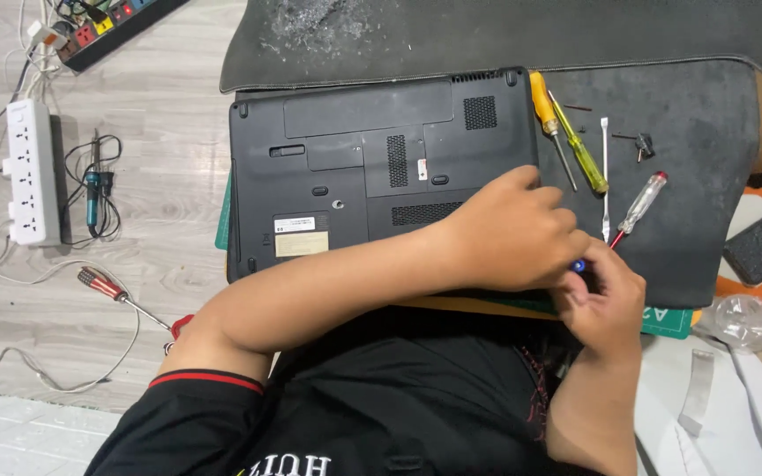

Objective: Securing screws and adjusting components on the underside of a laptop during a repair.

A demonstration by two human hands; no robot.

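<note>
A black laptop [372, 167] lies bottom side up on a dark mat [690, 176], which rests on the floor [160, 176]. The left hand [509, 234] reaches across the laptop's near right corner, its fingers curled down over that corner; what lies under them is hidden. The right hand [601, 300] sits just beside it at the mat's near edge, fingers pinched narrow around a small tool with a blue tip [579, 264], of which only that tip shows between the two hands.

On the mat to the right of the laptop lie a yellow-handled screwdriver [544, 115] and a thinner yellow-green screwdriver [579, 145], touching or nearly so, then a slim white tool [604, 167], and a clear-handled screwdriver with a red end [639, 207] pointing toward the hands. A few small screws and a dark bit [644, 145] lie farther back.

On the floor to the left lie a white power strip [33, 172], a soldering iron with a coiled cord [93, 189], and a red-handled screwdriver [121, 295] near the person's left elbow.
</note>
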